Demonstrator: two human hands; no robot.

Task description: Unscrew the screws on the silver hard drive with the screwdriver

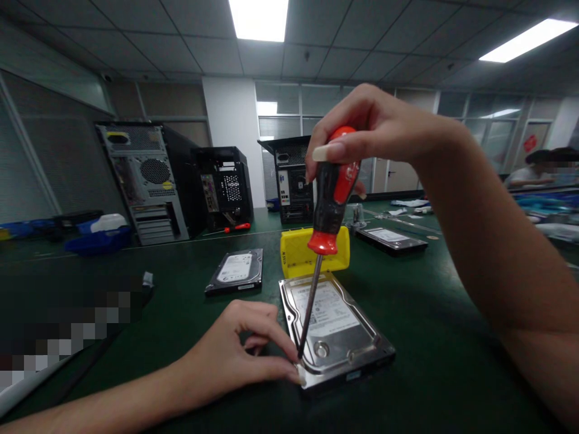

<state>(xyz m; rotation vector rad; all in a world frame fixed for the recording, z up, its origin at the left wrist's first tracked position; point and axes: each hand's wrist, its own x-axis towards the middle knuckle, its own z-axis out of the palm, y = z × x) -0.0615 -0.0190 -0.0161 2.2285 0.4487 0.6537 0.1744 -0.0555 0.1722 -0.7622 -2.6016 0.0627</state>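
My right hand [357,135] is wrapped over the top of a red and black screwdriver [332,196], which stands nearly upright, leaning a little. Its shaft reaches down to the near left corner of a silver hard drive [335,328] lying label up on the table. At that same corner my left hand [246,346] has thumb and index finger brought together around the screwdriver's tip, touching the drive's edge. Whatever lies between those fingertips is too small to make out. Just behind the drive is a yellow plastic bin [296,250].
Two more hard drives lie on the green table [181,325]: one [237,271] left, another [391,238] right. Computer cases [149,175] stand at the back, with a small red screwdriver [237,228] before them. Blue bins [99,238] sit far left. A person [529,172] sits at far right.
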